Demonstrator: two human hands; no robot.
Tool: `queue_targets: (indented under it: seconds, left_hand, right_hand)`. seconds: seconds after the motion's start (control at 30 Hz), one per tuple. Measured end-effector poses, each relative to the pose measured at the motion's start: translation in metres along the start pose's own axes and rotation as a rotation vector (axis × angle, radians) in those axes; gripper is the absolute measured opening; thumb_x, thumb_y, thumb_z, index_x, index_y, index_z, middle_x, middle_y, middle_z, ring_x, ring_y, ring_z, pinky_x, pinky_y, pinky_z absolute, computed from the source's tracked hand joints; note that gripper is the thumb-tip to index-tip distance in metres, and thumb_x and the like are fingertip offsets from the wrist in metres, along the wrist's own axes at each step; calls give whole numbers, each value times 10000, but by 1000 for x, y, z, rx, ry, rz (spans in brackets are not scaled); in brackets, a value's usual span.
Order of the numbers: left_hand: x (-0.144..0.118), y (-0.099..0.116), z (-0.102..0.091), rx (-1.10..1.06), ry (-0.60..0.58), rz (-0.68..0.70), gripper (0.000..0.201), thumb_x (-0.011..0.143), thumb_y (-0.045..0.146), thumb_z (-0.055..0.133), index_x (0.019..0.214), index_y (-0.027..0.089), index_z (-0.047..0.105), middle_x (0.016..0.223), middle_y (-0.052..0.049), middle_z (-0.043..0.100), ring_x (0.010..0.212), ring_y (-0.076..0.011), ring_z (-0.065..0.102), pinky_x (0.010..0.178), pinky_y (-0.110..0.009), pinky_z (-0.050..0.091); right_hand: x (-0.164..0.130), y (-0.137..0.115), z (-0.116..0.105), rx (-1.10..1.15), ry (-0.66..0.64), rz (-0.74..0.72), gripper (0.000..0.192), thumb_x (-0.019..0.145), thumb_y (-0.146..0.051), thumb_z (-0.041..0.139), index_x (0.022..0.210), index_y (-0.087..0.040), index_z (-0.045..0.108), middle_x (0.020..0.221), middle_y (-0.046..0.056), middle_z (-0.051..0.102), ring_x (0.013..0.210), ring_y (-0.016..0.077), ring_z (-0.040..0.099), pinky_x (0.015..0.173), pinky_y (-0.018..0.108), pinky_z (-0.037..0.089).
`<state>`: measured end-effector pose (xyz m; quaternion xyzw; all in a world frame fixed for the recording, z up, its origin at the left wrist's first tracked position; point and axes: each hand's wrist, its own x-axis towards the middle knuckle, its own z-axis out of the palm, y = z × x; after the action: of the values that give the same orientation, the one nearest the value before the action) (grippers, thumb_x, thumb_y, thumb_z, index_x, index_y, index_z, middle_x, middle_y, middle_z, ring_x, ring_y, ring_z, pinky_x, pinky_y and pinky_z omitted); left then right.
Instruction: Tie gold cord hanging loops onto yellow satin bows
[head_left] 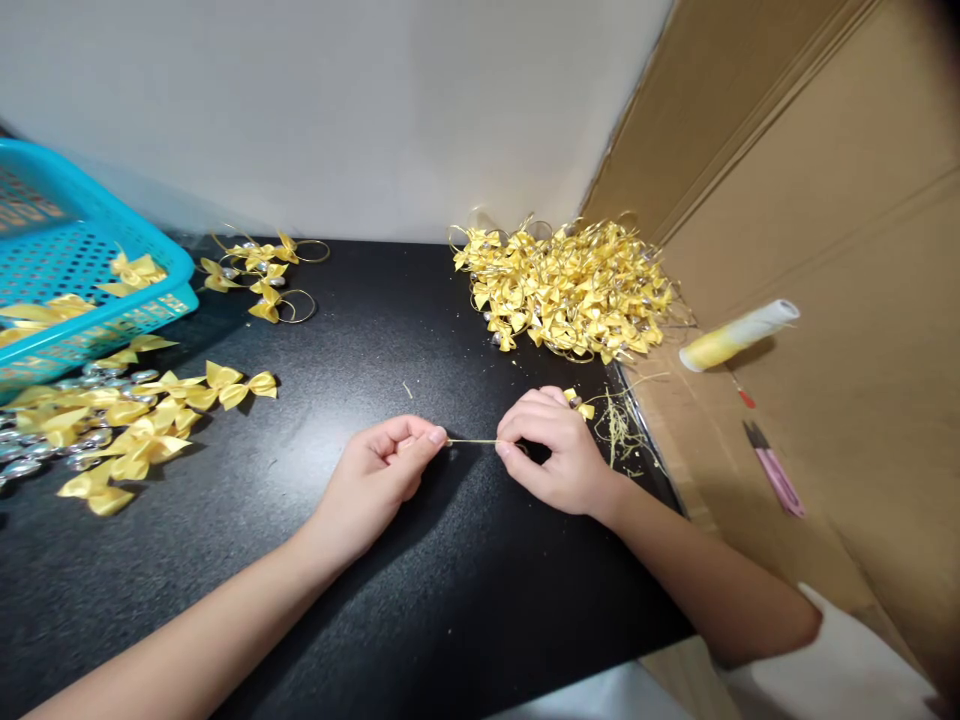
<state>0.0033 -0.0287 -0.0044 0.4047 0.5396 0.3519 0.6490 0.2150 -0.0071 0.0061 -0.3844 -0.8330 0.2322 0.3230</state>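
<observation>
Two bare hands pinched close together, forearms angled in from below

The left hand (pixel 379 470) lies knuckles up with fingers curled into a loose fist, thumb and forefinger pressed together at the tip and pointing right. The right hand (pixel 555 450) faces it, just beside, fingers curled under and thumb pinched against them, wrist bent inward. The left forearm runs in from the lower left; the right forearm comes in from the lower right
</observation>
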Motion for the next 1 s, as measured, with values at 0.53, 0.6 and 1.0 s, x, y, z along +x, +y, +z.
queue_targets:
  seconds: [0.53, 0.6, 1.0]
  left_hand:
    - [-3, 30, -11, 353, -177, 360, 407, 828, 319, 660, 1223, 232, 613, 1326, -82, 610, 1248, -253, 536, 1087, -356, 389]
    - [-6, 33, -2, 481, -246, 398, 429, 832, 287, 651, 1254, 233, 596, 1301, -77, 625, 1215, -246, 557, 1090, -368, 384]
    - [5, 23, 10, 334, -384, 145, 255, 896, 353, 494, 747, 156, 556, 677, 39, 478, 640, -104, 412, 601, -230, 355]
  right_hand:
    - [2, -4, -2, 178, -110, -11, 197, 868, -189, 525, 672, -208, 525, 676, -15, 636, 691, 143, 571, 756, 334, 374]
    - [2, -4, -1, 203, -110, -23, 207, 869, -190, 526, 663, -204, 521, 654, -19, 621, 668, 139, 555, 746, 327, 373]
    - [2, -2, 0, 251, -209, 28, 184, 869, -192, 541, 687, -193, 516, 590, -56, 479, 590, 106, 454, 701, 281, 346]
